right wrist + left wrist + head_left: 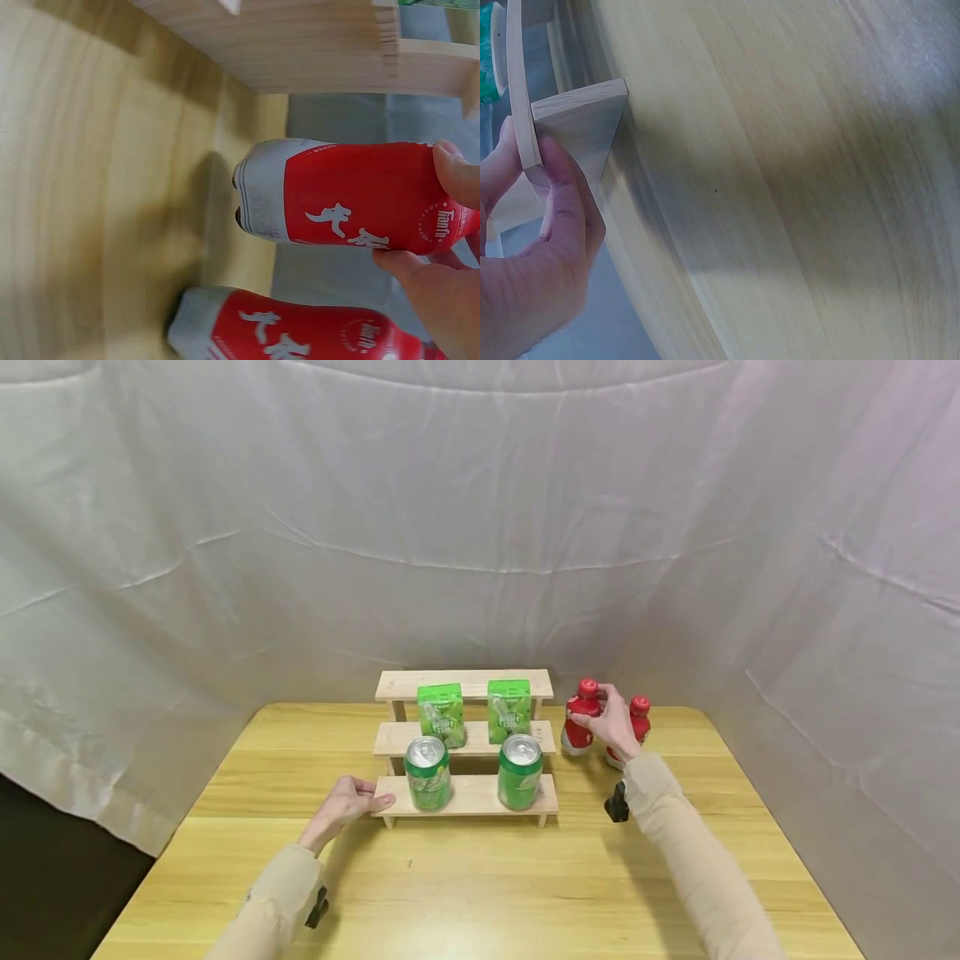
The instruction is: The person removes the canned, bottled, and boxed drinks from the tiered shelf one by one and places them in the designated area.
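Note:
My left hand [347, 803] pinches the left end of the lowest step of a three-step wooden display rack [467, 793], thumb on top and fingers beneath. My right hand [613, 725] grips a red bottle [360, 195] with a white base around its upper part, just right of the rack. This bottle is upright, and its base looks slightly off the table. A second red bottle [640, 718] stands to its right, partly hidden by my right hand and sleeve.
Two green cans [428, 781] [520, 781] stand on the lowest step. Two green drink cartons [441, 714] [508, 714] stand on the middle step. The wooden table [480, 885] meets grey cloth [480, 527] behind and at the sides.

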The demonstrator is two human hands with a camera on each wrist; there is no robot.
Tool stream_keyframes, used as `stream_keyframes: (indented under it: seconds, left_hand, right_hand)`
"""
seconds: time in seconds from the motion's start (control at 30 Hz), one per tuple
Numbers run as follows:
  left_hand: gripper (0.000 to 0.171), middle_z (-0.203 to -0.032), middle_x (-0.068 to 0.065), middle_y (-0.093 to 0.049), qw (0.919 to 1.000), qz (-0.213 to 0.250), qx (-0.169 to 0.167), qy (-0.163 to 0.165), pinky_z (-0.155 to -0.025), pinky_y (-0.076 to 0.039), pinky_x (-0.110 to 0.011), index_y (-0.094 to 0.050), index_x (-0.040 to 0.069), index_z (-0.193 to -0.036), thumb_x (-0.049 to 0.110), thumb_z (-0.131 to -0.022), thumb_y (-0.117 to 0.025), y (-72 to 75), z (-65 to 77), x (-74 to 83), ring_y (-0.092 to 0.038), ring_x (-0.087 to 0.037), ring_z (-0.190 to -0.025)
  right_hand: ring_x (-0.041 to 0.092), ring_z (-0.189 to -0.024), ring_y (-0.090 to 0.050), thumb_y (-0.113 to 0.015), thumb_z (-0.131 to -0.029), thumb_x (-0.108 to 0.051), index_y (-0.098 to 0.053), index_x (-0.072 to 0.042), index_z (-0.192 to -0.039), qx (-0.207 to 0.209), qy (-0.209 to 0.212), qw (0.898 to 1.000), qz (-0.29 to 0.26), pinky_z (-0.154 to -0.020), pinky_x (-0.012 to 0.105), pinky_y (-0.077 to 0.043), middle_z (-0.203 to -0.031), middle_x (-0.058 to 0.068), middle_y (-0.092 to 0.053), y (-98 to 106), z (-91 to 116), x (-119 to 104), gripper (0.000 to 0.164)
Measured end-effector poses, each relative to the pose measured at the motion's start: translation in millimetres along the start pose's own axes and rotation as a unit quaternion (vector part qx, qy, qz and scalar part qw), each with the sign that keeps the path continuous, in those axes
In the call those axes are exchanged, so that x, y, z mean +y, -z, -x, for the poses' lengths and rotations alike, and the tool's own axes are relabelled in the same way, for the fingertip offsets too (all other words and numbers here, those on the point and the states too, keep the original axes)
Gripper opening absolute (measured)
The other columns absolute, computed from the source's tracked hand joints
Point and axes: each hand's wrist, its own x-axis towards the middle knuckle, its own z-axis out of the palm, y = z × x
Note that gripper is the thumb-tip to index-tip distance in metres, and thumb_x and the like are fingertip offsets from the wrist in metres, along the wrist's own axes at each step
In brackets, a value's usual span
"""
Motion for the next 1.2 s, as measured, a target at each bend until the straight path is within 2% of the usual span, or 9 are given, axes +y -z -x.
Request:
stream_keyframes:
  seconds: [0.27,0.43,0.67,0.87,1.2]
  left_hand:
    - [0.048,-0.095,-0.020,-0.071,1.0000,0.004,0.000,0.000,-0.080,-0.058,-0.033,-0.057,-0.019,-0.117,0.014,-0.088,-0.077,-0.8,-0.3,-1.1,-0.065,-0.018,-0.081]
    - [0.046,-0.093,-0.020,-0.072,1.0000,0.007,0.000,-0.002,-0.077,-0.058,-0.031,-0.058,-0.019,-0.116,0.012,-0.088,-0.076,-1.4,-0.5,-1.4,-0.066,-0.015,-0.078]
    - [0.047,-0.094,-0.019,-0.071,1.0000,0.002,0.002,0.003,-0.080,-0.058,-0.035,-0.058,-0.018,-0.117,0.015,-0.088,-0.076,-1.0,-0.7,-0.7,-0.065,-0.018,-0.081]
    - [0.044,-0.089,-0.016,-0.071,1.0000,0.005,0.001,-0.003,-0.077,-0.057,-0.033,-0.060,-0.018,-0.114,0.014,-0.088,-0.076,-1.1,0.1,-0.7,-0.064,-0.016,-0.078]
    - [0.044,-0.090,-0.017,-0.072,0.9999,0.008,-0.003,-0.006,-0.081,-0.058,-0.036,-0.059,-0.018,-0.114,0.014,-0.089,-0.075,-1.2,-0.1,-0.6,-0.064,-0.016,-0.078]
  right_hand:
    - [0.045,-0.132,-0.050,-0.075,-0.088,-0.006,-0.037,0.005,-0.144,0.009,-0.012,1.000,-0.012,-0.114,0.056,-0.041,-0.145,0.031,-0.047,-7.1,6.8,9.3,0.069]
    - [0.045,-0.133,-0.049,-0.076,-0.087,-0.007,-0.037,0.005,-0.144,0.009,-0.013,1.000,0.000,-0.115,0.057,-0.039,-0.145,0.032,-0.047,-8.4,8.3,11.5,0.070]
    - [0.046,-0.135,-0.047,-0.075,-0.088,-0.006,-0.036,0.005,-0.145,0.008,-0.019,1.000,0.012,-0.116,0.058,-0.037,-0.146,0.031,-0.046,-9.1,8.8,15.3,0.070]
    - [0.045,-0.135,-0.046,-0.075,-0.088,-0.008,-0.036,0.005,-0.145,0.008,-0.023,0.999,0.021,-0.118,0.057,-0.036,-0.146,0.030,-0.046,-9.8,10.5,18.0,0.070]
    - [0.046,-0.137,-0.045,-0.073,-0.090,-0.009,-0.032,0.003,-0.148,-0.009,-0.036,0.999,0.012,-0.117,0.059,-0.036,-0.149,0.030,-0.043,-6.4,9.8,17.6,0.072]
